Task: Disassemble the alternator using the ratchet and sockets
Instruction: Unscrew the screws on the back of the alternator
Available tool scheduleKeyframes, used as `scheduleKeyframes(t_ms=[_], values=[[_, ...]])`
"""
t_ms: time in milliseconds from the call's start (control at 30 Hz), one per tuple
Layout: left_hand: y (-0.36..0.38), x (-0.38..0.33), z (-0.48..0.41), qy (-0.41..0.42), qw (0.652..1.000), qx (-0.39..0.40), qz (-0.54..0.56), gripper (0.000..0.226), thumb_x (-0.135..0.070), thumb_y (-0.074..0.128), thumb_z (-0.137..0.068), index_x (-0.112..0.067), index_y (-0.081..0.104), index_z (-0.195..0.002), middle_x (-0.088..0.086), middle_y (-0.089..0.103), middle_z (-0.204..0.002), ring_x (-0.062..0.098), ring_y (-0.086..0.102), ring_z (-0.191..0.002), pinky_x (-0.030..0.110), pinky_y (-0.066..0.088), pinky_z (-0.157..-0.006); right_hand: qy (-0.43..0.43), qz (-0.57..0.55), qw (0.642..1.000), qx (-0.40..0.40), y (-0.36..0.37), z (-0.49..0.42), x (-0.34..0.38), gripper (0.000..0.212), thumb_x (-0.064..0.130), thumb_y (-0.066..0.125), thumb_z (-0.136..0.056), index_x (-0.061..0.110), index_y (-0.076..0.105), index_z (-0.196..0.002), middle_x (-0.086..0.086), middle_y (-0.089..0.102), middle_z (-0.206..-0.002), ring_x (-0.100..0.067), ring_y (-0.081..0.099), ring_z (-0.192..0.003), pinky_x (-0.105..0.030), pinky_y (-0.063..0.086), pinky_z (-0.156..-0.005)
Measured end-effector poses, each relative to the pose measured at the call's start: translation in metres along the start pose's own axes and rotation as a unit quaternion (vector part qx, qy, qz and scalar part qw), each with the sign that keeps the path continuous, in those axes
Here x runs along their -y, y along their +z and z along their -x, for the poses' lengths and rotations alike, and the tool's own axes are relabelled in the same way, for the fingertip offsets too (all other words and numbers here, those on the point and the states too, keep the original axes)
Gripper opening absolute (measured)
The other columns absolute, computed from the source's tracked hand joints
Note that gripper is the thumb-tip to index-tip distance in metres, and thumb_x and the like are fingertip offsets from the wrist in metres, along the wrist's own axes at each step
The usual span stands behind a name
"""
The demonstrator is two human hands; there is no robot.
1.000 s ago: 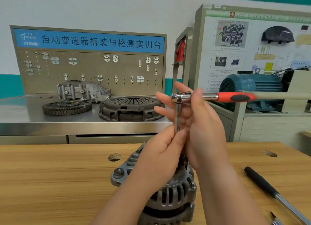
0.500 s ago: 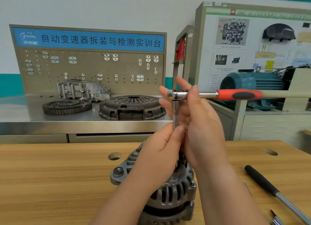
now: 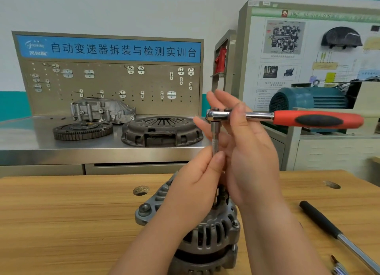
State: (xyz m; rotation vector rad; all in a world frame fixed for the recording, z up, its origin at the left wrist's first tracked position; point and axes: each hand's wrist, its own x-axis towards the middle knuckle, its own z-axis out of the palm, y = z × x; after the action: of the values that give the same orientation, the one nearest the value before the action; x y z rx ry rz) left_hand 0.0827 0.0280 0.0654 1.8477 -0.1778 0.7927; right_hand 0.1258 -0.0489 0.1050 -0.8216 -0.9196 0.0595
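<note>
On the wooden bench (image 3: pixel 61 217), close to its near edge, the grey alternator (image 3: pixel 213 231) stands on end, its slotted housing facing the camera. Both hands are above it. The left hand (image 3: pixel 193 194) reaches up from below and pinches the lower part of a thin chrome extension bar (image 3: pixel 215 139) between thumb and fingers (image 3: pixel 219 158). The bar stands upright, and its lower end goes down behind the hand toward the top of the alternator; whether it sits on a bolt there cannot be told. The ratchet (image 3: pixel 287 118) sits on the bar's upper end and lies level, its red and black handle pointing right. The right hand (image 3: pixel 250 151) holds the ratchet by its chrome neck: the thumb lies across the front, and the fingers (image 3: pixel 213 99) stand nearly straight behind the head.

To the right on the bench, well apart from the alternator, lies a long tool with a black grip and a steel shaft (image 3: pixel 320 221). Behind the bench is a steel counter (image 3: pixel 30 139) carrying a toothed flywheel (image 3: pixel 82 131), a clutch cover (image 3: pixel 162 131) and a cast housing (image 3: pixel 102 110), with a pegboard (image 3: pixel 113 83) under a blue sign at its back. A blue motor (image 3: pixel 308 100) sits at the right.
</note>
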Motion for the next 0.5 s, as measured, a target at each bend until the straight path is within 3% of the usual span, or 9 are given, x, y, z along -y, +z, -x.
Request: scheduleKeyframes(t_ms=[67, 133, 200, 267, 400, 500], values=[[-0.0004, -0.0001, -0.0019, 0.000, 1.000, -0.002, 0.003, 0.027, -0.044, 0.041, -0.091, -0.048, 0.066, -0.102, -0.007, 0.073, -0.099, 0.007, 0.066, -0.096, 0.035, 0.054, -0.087, -0.009, 0.010, 1.000, -0.002, 0.0025, 0.0015, 0.0000, 0.028, 0.038, 0.045, -0.090, 0.030, 0.065, -0.108, 0.010, 0.070, -0.118, -0.020, 0.067, -0.110, -0.025, 0.054, -0.091], [-0.0001, 0.0011, -0.0026, 0.000, 1.000, -0.008, 0.013, 0.024, -0.040, 0.045, -0.091, -0.037, 0.068, -0.096, -0.002, 0.072, -0.086, 0.010, 0.064, -0.079, 0.039, 0.052, -0.074, -0.068, 0.087, 0.994, -0.002, 0.0012, 0.0021, 0.0009, 0.024, 0.033, 0.048, -0.092, 0.035, 0.065, -0.109, 0.012, 0.069, -0.120, -0.017, 0.064, -0.115, -0.027, 0.052, -0.094], [0.0007, 0.0018, -0.0031, -0.003, 1.000, -0.005, 0.018, 0.023, -0.029, 0.050, -0.092, -0.034, 0.070, -0.082, -0.011, 0.067, -0.070, 0.000, 0.057, -0.065, 0.026, 0.048, -0.064, -0.131, 0.203, 0.970, 0.022, 0.0003, 0.0018, 0.0053, 0.026, 0.028, 0.052, -0.092, 0.043, 0.063, -0.111, 0.022, 0.065, -0.117, -0.003, 0.059, -0.118, -0.017, 0.045, -0.098], [0.0007, 0.0015, -0.0030, -0.003, 1.000, -0.012, 0.010, 0.034, -0.023, 0.050, -0.088, -0.045, 0.070, -0.072, -0.022, 0.064, -0.062, -0.008, 0.054, -0.059, 0.014, 0.045, -0.063, -0.128, 0.246, 0.960, 0.047, 0.0003, 0.0020, 0.0053, 0.030, 0.030, 0.054, -0.091, 0.045, 0.061, -0.116, 0.024, 0.061, -0.121, 0.005, 0.053, -0.121, -0.007, 0.039, -0.096], [0.0009, 0.0016, -0.0015, -0.005, 0.999, 0.000, 0.032, 0.025, -0.043, 0.046, -0.089, -0.032, 0.068, -0.094, 0.008, 0.070, -0.086, 0.015, 0.061, -0.078, 0.042, 0.049, -0.077, -0.060, 0.072, 0.996, 0.011, 0.0016, 0.0024, -0.0022, 0.027, 0.036, 0.047, -0.093, 0.038, 0.063, -0.115, 0.015, 0.067, -0.122, -0.014, 0.065, -0.113, -0.025, 0.050, -0.097], [-0.0005, 0.0004, 0.0002, -0.003, 1.000, 0.017, 0.003, 0.030, -0.054, 0.041, -0.089, -0.041, 0.065, -0.103, 0.004, 0.071, -0.102, 0.019, 0.066, -0.099, 0.049, 0.051, -0.093, 0.013, -0.020, 1.000, -0.001, -0.0001, -0.0004, 0.0010, 0.032, 0.045, 0.046, -0.094, 0.026, 0.062, -0.115, 0.006, 0.072, -0.114, -0.021, 0.071, -0.102, -0.030, 0.054, -0.093]])
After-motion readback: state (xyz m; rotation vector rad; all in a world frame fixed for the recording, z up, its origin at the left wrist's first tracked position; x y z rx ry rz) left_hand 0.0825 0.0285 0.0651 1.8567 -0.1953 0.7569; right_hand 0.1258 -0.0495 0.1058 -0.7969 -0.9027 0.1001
